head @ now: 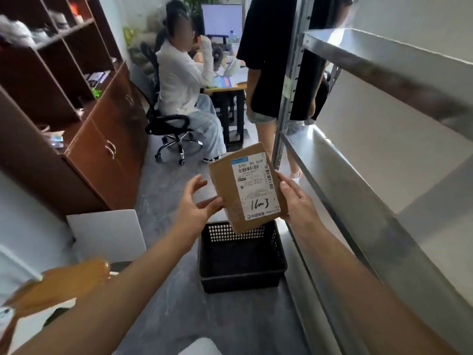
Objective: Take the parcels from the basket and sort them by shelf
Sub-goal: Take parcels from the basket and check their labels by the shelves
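Right hand (297,201): fingers curled, gripped parcel's right edge.
Left hand (194,203): fingers spread loosely, tips at parcel's left edge.
Parcel (230,185): one, held above basket, beside shelf (358,175).
Basket (242,280): one, on floor.

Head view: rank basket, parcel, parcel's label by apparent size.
1. Basket and parcel: look nearly alike; the parcel is held closer to the camera, so no ranking.
2. Label: smallest, covers part of the parcel's face.

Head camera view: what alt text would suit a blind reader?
A right hand grips a labelled cardboard parcel above a black basket on the floor, the left hand by its lower corner. Metal shelves stand at right.
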Demonstrator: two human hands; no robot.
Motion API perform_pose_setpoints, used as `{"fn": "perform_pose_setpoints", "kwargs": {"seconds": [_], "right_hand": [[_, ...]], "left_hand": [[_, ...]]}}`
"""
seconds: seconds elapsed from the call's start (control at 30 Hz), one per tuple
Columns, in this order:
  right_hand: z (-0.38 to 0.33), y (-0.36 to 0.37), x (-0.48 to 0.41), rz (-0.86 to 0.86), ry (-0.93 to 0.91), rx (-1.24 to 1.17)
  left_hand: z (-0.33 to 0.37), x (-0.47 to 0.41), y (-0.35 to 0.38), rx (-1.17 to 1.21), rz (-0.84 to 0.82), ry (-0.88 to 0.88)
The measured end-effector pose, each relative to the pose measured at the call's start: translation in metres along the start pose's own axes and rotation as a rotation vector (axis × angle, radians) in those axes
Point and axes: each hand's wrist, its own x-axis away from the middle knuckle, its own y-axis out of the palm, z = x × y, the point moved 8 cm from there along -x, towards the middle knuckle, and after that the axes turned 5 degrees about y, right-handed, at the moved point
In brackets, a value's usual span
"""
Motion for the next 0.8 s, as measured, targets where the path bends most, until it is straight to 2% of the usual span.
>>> {"fn": "perform_pose_setpoints", "kwargs": {"seconds": [0.07,0.17,0.27,0.37,0.53,0.67,0.73,0.8], "right_hand": [[0.004,0.012,-0.022,-0.051,-0.002,0.058],[0.010,0.027,-0.061,-0.025,-0.007,0.139],[0.022,0.043,-0.106,0.103,0.045,0.176],[0.038,0.064,-0.156,0.172,0.107,0.085],[0.063,0.113,-0.229,0.088,0.329,-0.104],[0.077,0.139,-0.276,0.098,0.350,-0.154],[0.089,0.143,-0.299,0.165,0.366,-0.249],[0.100,0.144,-0.317,0.198,0.395,-0.303]], "left_hand": [[-0.013,-0.011,-0.012,-0.069,-0.038,-0.024],[-0.033,-0.030,-0.017,-0.106,-0.114,-0.026],[-0.060,-0.059,-0.032,-0.008,-0.024,-0.079],[-0.089,-0.094,-0.047,0.048,0.034,-0.139],[-0.139,-0.158,-0.075,0.066,0.091,-0.202],[-0.174,-0.205,-0.096,0.064,0.137,-0.261],[-0.197,-0.224,-0.100,0.091,0.160,-0.341],[-0.221,-0.234,-0.104,0.021,0.166,-0.431]]}}
